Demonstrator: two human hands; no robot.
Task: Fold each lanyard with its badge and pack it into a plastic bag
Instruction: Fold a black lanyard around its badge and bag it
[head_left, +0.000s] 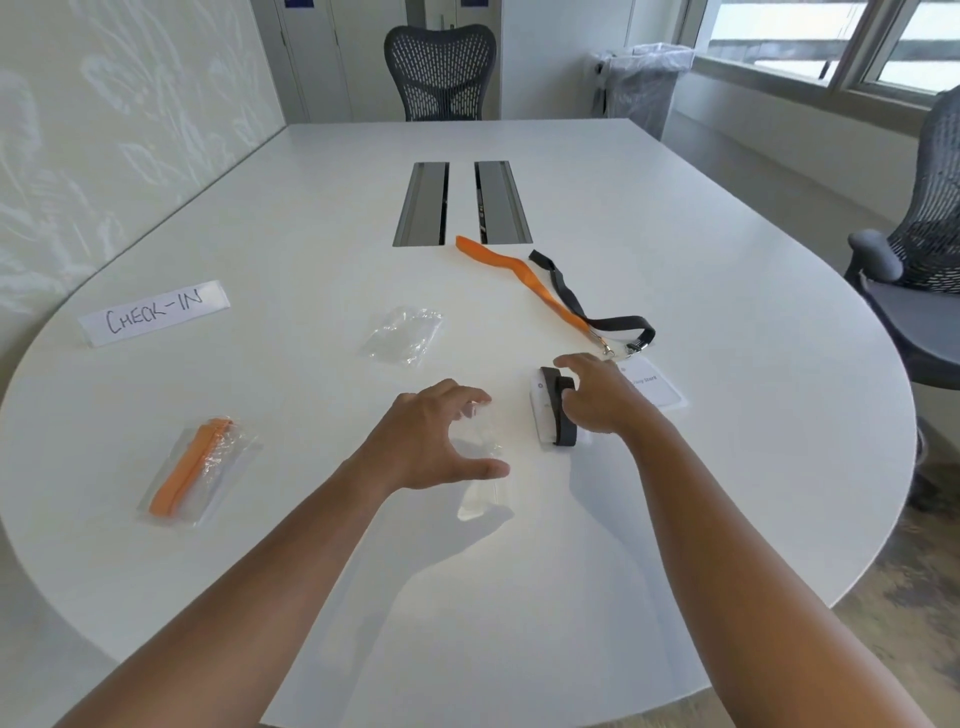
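Observation:
My right hand (597, 400) grips a black lanyard folded around its white badge (553, 415), which rests on the white table (727, 260). Just to its left, my left hand (431, 436) arches over a clear plastic bag (483, 488), thumb and fingertips spread wide at the bag's edges; I cannot see a firm grip. An orange lanyard (519, 275) and another black lanyard (618, 325) lie stretched out behind my right hand, clipped to badges (657, 392). At the left lies an orange lanyard packed in a bag (197, 467).
Spare clear bags (405, 332) lie mid-table. A paper sign reading CHECK-IN (156, 314) sits at the left. Two grey cable troughs (423, 202) are set into the tabletop. Mesh chairs stand at the far end (441, 67) and at the right (924, 249); a lined bin (644, 83) stands by the window.

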